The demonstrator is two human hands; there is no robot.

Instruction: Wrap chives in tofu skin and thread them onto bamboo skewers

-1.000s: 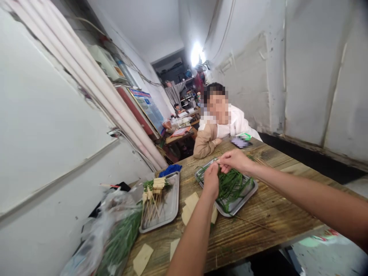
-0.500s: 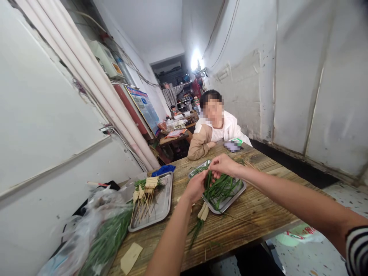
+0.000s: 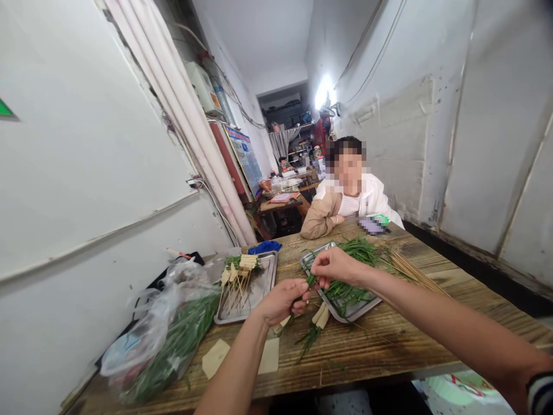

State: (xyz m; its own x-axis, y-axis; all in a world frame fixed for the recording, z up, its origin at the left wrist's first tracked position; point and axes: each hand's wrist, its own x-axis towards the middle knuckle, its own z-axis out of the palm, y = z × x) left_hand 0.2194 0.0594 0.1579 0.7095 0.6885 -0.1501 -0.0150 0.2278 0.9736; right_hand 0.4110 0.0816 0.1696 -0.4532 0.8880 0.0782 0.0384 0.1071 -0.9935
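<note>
My left hand (image 3: 285, 301) is closed round a small bunch of chives (image 3: 310, 280), above the near left edge of a metal tray. My right hand (image 3: 336, 266) has its fingers pinched on the upper end of the same bunch. Loose green chives (image 3: 345, 293) lie heaped in that tray (image 3: 362, 314), partly hidden by my right hand and forearm. Just in front of the tray rest pale tofu-skin rolls (image 3: 320, 316) with chives sticking out. Flat pale tofu-skin sheets (image 3: 269, 356) lie on the table beside my left forearm.
Another metal tray (image 3: 270, 282) at the left holds skewered rolls (image 3: 247, 262). Nearer stands a plastic bag of greens (image 3: 185, 331). Bare wooden sticks (image 3: 417, 272) lie right of the chives on the wooden table (image 3: 389, 340). A person (image 3: 328, 207) leans on the far edge near a phone (image 3: 372, 225).
My view has swung left, so things sit further right. My left hand has come lower and nearer, drawing the chive bunch away from the heap; my right hand stays at its upper end.
</note>
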